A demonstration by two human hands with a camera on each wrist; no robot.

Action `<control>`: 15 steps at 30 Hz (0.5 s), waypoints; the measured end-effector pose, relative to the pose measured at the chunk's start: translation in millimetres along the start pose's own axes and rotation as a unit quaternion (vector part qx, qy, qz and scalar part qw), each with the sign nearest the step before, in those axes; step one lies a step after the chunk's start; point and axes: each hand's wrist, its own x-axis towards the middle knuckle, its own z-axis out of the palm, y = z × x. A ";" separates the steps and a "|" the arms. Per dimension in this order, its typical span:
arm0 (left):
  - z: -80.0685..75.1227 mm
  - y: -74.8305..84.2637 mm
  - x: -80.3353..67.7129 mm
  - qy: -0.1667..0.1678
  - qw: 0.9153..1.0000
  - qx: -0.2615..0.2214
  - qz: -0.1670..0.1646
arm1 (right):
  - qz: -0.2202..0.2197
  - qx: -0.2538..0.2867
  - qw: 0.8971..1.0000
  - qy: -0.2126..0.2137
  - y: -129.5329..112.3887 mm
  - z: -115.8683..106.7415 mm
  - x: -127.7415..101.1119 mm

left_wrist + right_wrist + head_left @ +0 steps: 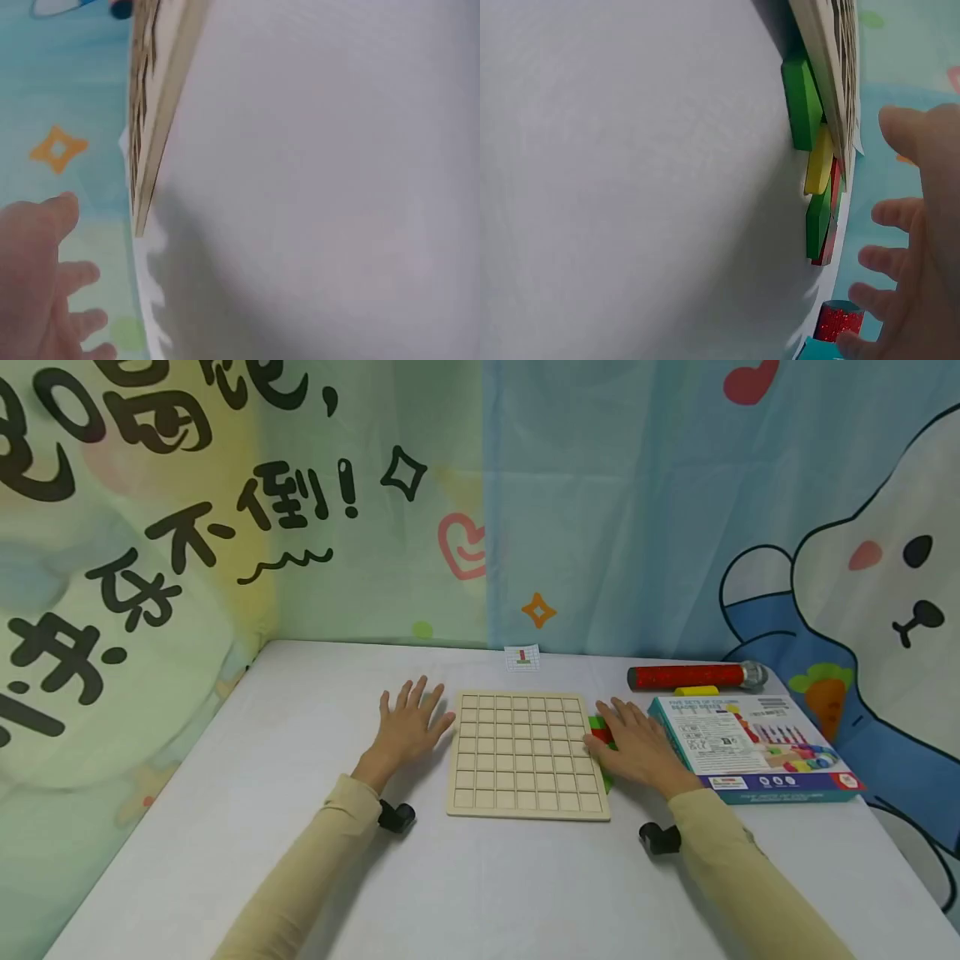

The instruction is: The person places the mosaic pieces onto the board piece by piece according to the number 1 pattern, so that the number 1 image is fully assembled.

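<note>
Both sleeved forearms (300,872) are slanting inward over the white table (517,893). The left hand (408,727) is hovering just beside the wooden grid board (528,756), its fingers straight and spread, grasping nothing. The right hand (637,745) is hovering over coloured blocks (802,109) along the board's right edge, fingers extended and parted, also grasping nothing. The board is lying flat between the two hands.

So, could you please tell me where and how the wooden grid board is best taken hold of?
Probably by the left edge of the wooden grid board, with the left hand coming from the left: that edge is straight, slim and unobstructed, whereas coloured blocks crowd the opposite side.
</note>
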 end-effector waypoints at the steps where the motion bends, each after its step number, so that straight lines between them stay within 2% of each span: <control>1: 0.6 -0.7 0.8 -0.002 1.000 -0.015 0.001 | -0.001 0.008 1.000 0.001 0.6 0.3 -0.3; 5: 4.8 -3.2 4.0 0.003 0.998 -0.067 0.010 | -0.004 0.030 1.000 0.007 4.8 2.1 -0.8; 8: 8.0 -5.1 6.4 0.020 0.994 -0.108 0.016 | -0.012 0.050 0.999 0.018 7.0 2.8 -1.9; 15: 14.4 -10.8 10.8 0.045 0.975 -0.211 0.056 | -0.039 0.116 0.992 0.028 12.5 3.8 -12.2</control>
